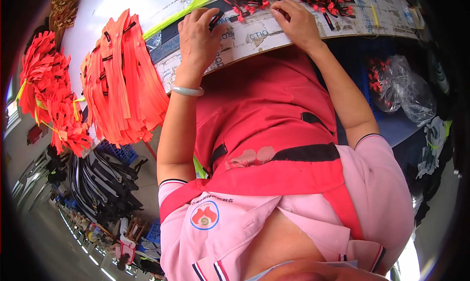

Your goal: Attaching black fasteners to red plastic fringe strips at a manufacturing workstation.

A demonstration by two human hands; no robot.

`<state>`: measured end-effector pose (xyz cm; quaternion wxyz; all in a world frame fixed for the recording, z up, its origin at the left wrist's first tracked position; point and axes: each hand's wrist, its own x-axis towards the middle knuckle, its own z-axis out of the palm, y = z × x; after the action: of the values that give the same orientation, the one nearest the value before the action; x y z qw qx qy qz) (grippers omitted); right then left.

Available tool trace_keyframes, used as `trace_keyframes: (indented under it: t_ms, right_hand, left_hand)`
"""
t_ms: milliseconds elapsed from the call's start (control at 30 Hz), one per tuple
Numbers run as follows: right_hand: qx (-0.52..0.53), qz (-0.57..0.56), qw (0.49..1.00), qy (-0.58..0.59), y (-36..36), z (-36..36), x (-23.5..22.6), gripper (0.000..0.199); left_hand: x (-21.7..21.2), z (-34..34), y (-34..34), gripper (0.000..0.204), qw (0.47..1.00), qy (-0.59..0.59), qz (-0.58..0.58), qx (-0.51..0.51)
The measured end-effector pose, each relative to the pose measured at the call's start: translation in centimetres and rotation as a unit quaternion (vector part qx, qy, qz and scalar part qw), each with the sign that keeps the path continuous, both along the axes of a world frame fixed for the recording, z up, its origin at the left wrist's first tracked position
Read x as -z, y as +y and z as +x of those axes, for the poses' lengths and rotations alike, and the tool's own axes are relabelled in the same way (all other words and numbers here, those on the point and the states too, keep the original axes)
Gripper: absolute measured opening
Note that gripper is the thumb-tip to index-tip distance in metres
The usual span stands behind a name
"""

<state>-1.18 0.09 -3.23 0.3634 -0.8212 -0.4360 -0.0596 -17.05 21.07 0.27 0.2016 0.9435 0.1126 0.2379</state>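
Note:
My left hand [199, 39] is at the table's near edge, its fingers curled around a small dark piece that shows by the thumb and forefinger. A yellow-green strip [183, 12] runs along the table beside that hand. My right hand [297, 24] is closed in a pinch at the near side of a pile of small red-and-black parts [313, 0]. What its fingertips hold, if anything, is hidden. Left of my hands, a thick bundle of orange-red fabric strips [122, 80] with small black pieces on them hangs over the table edge.
The worn white tabletop [264, 39] curves around my front. Tied orange-red bundles [49, 85] hang at the far left, with dark strips [98, 183] below. To the right, a clear plastic bag [406, 85] lies near more red-and-black parts. A blue crate [117, 151] stands under the table.

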Motion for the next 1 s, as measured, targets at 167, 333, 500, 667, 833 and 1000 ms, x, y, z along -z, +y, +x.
trace_keyframes:
  t_ms: [167,333,500,667,833,1000]
  right_hand:
    - [-0.008,0.004,1.000,-0.007,0.2,0.0,0.4,0.014]
    - [0.010,-0.024,1.000,-0.009,0.1,0.0,0.0,0.014]
    - [0.002,-0.016,1.000,0.002,0.4,-0.2,-0.1,0.015]
    - [0.006,-0.019,1.000,-0.003,0.2,-0.3,0.0,0.014]
    - [0.001,0.016,1.000,-0.026,0.0,0.0,0.3,0.014]
    - [-0.005,0.023,0.999,-0.032,0.1,0.0,0.3,0.013]
  left_hand:
    - [0.3,-1.0,1.5,0.010,0.990,0.133,-0.005,0.044]
    - [-1.3,0.0,0.6,0.018,0.992,0.100,-0.064,0.038]
    - [1.0,4.5,-1.0,0.034,0.996,0.058,-0.041,-0.060]
    - [1.2,4.1,0.1,0.028,0.989,0.110,-0.056,-0.079]
    - [-0.1,0.9,2.1,0.028,0.986,0.129,-0.070,-0.083]
    - [-0.2,-0.2,2.7,0.021,0.965,0.162,-0.170,-0.114]
